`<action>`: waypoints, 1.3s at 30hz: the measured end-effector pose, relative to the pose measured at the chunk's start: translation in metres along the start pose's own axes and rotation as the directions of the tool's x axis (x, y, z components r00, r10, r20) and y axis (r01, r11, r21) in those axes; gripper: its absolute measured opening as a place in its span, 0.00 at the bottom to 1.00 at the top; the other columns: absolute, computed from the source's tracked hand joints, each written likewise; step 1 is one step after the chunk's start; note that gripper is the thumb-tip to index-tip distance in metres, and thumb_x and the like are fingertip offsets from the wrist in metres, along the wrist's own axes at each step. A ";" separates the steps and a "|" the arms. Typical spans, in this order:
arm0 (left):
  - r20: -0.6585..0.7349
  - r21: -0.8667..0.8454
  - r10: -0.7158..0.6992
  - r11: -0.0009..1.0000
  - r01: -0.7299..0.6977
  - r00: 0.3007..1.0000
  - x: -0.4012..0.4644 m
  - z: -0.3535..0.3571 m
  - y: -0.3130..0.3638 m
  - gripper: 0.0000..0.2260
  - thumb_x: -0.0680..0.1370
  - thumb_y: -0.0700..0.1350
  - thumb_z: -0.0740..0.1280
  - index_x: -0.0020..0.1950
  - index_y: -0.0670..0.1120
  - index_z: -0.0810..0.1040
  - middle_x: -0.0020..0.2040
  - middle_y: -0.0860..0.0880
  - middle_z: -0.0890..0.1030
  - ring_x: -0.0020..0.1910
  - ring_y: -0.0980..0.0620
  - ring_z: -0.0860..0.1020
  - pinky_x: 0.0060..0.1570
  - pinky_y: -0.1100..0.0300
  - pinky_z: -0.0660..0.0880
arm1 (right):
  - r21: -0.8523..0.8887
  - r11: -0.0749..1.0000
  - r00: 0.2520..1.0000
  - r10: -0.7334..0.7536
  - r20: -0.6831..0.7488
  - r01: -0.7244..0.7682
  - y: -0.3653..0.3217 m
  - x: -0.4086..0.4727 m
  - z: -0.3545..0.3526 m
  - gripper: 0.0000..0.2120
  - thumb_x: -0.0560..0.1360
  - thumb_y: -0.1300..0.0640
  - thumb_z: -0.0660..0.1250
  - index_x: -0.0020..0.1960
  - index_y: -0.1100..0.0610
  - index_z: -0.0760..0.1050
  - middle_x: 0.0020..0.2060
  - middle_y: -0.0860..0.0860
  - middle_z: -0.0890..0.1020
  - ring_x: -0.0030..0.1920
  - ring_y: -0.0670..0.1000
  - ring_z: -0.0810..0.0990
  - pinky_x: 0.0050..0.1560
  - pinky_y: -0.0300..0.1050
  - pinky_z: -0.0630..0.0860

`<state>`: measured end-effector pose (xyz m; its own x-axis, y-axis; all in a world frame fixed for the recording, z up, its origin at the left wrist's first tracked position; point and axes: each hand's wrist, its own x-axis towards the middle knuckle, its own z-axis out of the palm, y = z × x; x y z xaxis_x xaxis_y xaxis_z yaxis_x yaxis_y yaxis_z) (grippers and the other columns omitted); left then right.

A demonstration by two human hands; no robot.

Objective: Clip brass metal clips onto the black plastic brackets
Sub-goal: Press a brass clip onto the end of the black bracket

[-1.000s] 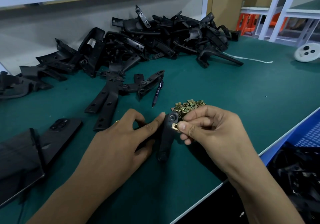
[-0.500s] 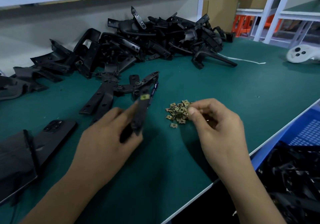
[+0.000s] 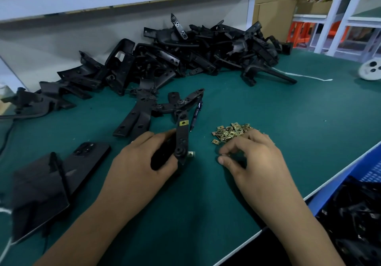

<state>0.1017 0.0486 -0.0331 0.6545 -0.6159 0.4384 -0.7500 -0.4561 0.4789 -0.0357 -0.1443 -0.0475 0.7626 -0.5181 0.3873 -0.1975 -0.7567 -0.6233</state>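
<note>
My left hand (image 3: 144, 162) grips a long black plastic bracket (image 3: 182, 140) by its lower part and holds it upright over the green mat. One brass clip (image 3: 183, 123) sits near the bracket's top end, and another clip (image 3: 191, 154) juts out at its lower right side. A loose pile of brass clips (image 3: 231, 132) lies to the right. My right hand (image 3: 253, 162) hovers just in front of that pile with thumb and forefinger pinched together, apparently on a small clip; motion blur hides the detail.
A big heap of black brackets (image 3: 206, 49) fills the back of the table. Several flat brackets (image 3: 136, 119) and a pen (image 3: 196, 114) lie behind my left hand. A phone (image 3: 88, 152) and a black case (image 3: 37, 187) lie left. A blue crate (image 3: 371, 169) stands beyond the right edge.
My right hand left the bracket, reached into the clip pile and has drawn back slightly. My left hand carried the bracket leftward and turned it upright with clips showing.
</note>
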 end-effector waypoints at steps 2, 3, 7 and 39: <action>-0.005 -0.014 0.010 1.000 -0.010 1.000 0.000 -0.001 0.001 0.23 0.74 0.62 0.64 0.67 0.56 0.80 0.53 0.59 0.80 0.51 0.58 0.80 0.51 0.54 0.79 | 0.004 1.000 1.000 -0.018 0.002 0.018 -0.001 0.000 0.000 0.12 0.72 0.58 0.79 0.41 0.47 0.77 0.41 0.40 0.75 0.46 0.40 0.70 0.47 0.26 0.64; -0.006 -0.021 0.017 1.000 -0.017 1.000 -0.001 -0.001 0.002 0.24 0.74 0.62 0.63 0.67 0.56 0.80 0.53 0.59 0.80 0.51 0.58 0.80 0.51 0.54 0.79 | 0.015 0.999 1.000 -0.028 0.001 0.028 -0.002 0.001 0.000 0.13 0.72 0.59 0.79 0.41 0.48 0.75 0.40 0.39 0.76 0.45 0.39 0.71 0.46 0.26 0.65; -0.027 -0.026 0.026 0.999 -0.027 0.999 -0.001 -0.001 0.001 0.20 0.77 0.56 0.70 0.68 0.55 0.80 0.53 0.60 0.80 0.51 0.57 0.80 0.50 0.54 0.79 | 0.269 0.963 1.000 -0.005 -0.008 0.007 -0.002 0.000 -0.004 0.10 0.75 0.58 0.76 0.46 0.46 0.79 0.39 0.43 0.79 0.44 0.44 0.78 0.43 0.29 0.69; -0.163 0.116 0.141 0.986 -0.123 0.976 -0.003 0.008 0.005 0.25 0.77 0.53 0.72 0.74 0.60 0.75 0.53 0.58 0.76 0.48 0.57 0.78 0.43 0.51 0.81 | 0.925 0.223 0.932 0.265 0.248 -0.309 -0.040 -0.007 0.009 0.06 0.70 0.65 0.77 0.43 0.62 0.80 0.36 0.67 0.75 0.37 0.58 0.83 0.43 0.48 0.84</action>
<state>0.0957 0.0430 -0.0377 0.5486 -0.5610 0.6200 -0.8309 -0.4480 0.3299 -0.0280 -0.1070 -0.0317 0.8107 -0.5848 0.0274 0.2898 0.3601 -0.8868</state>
